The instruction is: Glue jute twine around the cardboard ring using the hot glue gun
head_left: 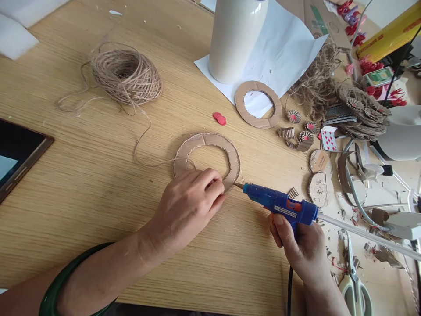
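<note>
Glue gun meeting the rim of a cardboard ring

The step in hand appears to be gluing twine to the cardboard ring (pixel 233 160), which is lying flat near the middle of the table. The left hand (pixel 189 206) is covering the ring's near left part, its fingers curled together and gripping the near side. The right hand (pixel 301 245) is wrapping firmly round the handle of the blue glue gun (pixel 279 202), whose nozzle (pixel 239 185) is pointing left at the ring's near right edge. A twine strand (pixel 158 165) is running from the twine ball (pixel 126 77), at the far left, over the ring's left side towards the left hand. This moment seems to be calling for a steady ring, an exact nozzle and fingertips clear of the heat.

The left hand is hiding part of the ring and the strand's end, so whether the fingers are also pinching twine cannot be told. Whether the nozzle is touching the cardboard is hard to make out, and no fresh glue is showing clearly. The right hand's own fingers are partly hiding the trigger. The tablet (pixel 23 153) is running out of view on the left.
</note>
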A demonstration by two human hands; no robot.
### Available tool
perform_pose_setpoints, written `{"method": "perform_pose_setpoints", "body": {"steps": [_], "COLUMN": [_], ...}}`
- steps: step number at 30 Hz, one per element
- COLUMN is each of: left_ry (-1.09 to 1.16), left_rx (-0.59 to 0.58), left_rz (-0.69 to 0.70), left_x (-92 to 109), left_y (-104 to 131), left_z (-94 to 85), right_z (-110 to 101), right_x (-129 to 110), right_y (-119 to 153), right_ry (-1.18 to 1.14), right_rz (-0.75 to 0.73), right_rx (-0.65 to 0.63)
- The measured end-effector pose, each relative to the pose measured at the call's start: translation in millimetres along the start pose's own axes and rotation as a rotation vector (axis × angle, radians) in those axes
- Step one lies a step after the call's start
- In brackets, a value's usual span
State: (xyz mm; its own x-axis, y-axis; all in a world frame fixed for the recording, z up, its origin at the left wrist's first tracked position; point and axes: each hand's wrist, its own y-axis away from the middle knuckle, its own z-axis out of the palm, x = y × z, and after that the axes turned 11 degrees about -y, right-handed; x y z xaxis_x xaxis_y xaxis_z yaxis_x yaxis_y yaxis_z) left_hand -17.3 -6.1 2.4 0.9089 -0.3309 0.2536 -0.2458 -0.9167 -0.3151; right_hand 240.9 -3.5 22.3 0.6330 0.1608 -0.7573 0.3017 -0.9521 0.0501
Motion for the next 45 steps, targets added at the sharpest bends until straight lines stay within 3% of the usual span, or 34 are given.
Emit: {"method": "perform_pose_setpoints", "body": {"steps": [45], "left_ry": [0.014], "left_rx": [-0.002], "left_rz": [-0.002], "left_x": [0.2], "left_y": [0.2], "left_z": [-2.4], "right_z": [1.0], "right_x": [3.0], "right_y": [5.8], "right_ry": [-0.044], "right_rz": [-0.012], "right_rx": [-0.031]}}
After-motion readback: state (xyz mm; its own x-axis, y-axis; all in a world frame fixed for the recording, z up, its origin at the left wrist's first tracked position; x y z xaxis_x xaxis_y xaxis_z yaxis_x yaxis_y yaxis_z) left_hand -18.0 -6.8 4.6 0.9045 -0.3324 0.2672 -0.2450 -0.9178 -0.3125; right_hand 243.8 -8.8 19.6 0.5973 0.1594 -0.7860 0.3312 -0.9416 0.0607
